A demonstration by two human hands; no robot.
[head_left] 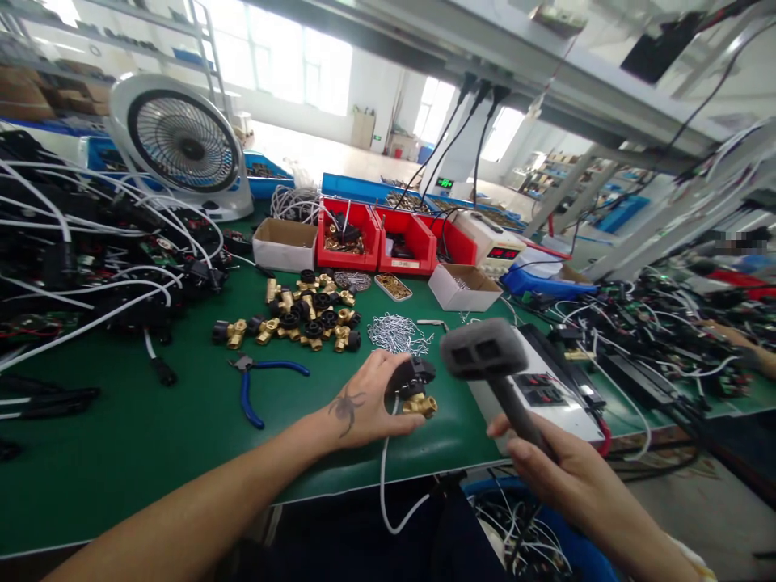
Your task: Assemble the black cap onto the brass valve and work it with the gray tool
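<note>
Left grip (364, 400) and right grip (567, 473) both clenched.

Bright daylight from blown-out rear windows (284, 56); soft shadows; strong wide-angle bending at edges; grey hammer-shaped tool (485, 352) motion-blurred.

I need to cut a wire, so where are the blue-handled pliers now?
The blue-handled pliers lie on the green mat, left of the left hand and just below the pile of brass fittings.

I count: two red bins (376, 238), two cardboard boxes (284, 244), one fan (182, 141), one blue-handled pliers (258, 384).
</note>
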